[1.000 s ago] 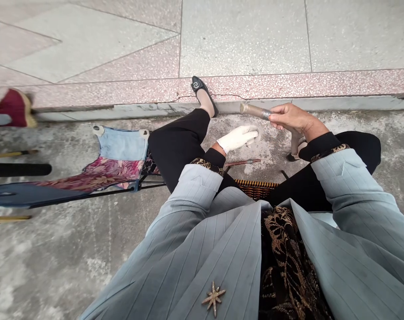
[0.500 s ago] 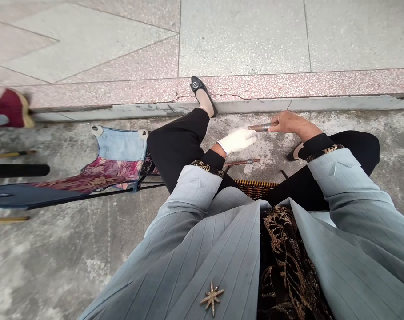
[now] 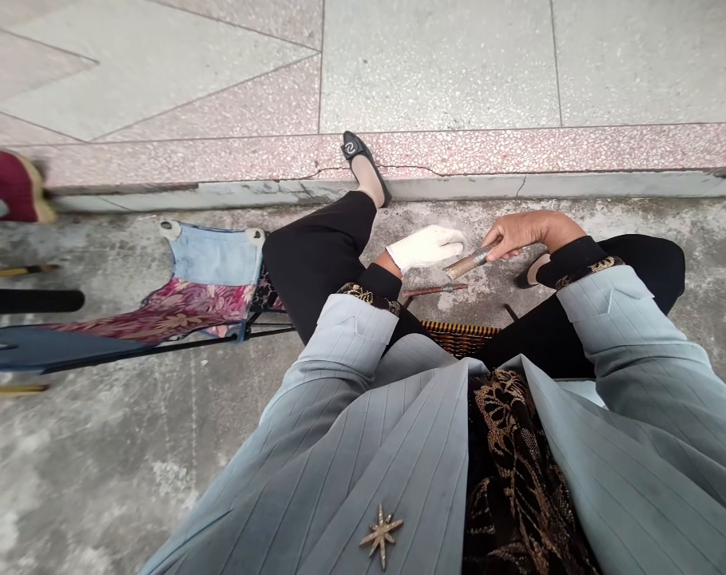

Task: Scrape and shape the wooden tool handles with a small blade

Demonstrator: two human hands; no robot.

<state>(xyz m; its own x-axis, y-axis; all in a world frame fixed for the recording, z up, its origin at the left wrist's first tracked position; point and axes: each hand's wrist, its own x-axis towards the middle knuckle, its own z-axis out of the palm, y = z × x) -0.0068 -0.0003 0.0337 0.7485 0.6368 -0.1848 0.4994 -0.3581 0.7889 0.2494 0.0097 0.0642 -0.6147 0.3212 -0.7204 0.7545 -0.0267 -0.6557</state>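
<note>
My right hand (image 3: pixel 518 233), bare, is closed around a short brown wooden handle (image 3: pixel 462 265) with silvery wire wound round its middle. The handle slants down to the left, and its pale end points towards my other side. My left hand (image 3: pixel 423 246) wears a white knitted glove. Its fingers are curved and apart, just above the handle's free end, with nothing visible in them. Below the hands, between my legs, is a thin reddish-brown stick (image 3: pixel 435 290), also with a binding near one end.
Woven wicker (image 3: pixel 458 337) shows between my thighs. To the left stands a folding chair with blue and floral fabric (image 3: pixel 216 263). Another person's red shoe (image 3: pixel 15 188) is at the far left. A raised terrazzo step (image 3: pixel 434 158) runs ahead of my feet.
The handle's free end has swung down, away from the gloved fingers. My right hand has turned with it. My left hand has shifted slightly left and its fingers have curled apart from the handle.
</note>
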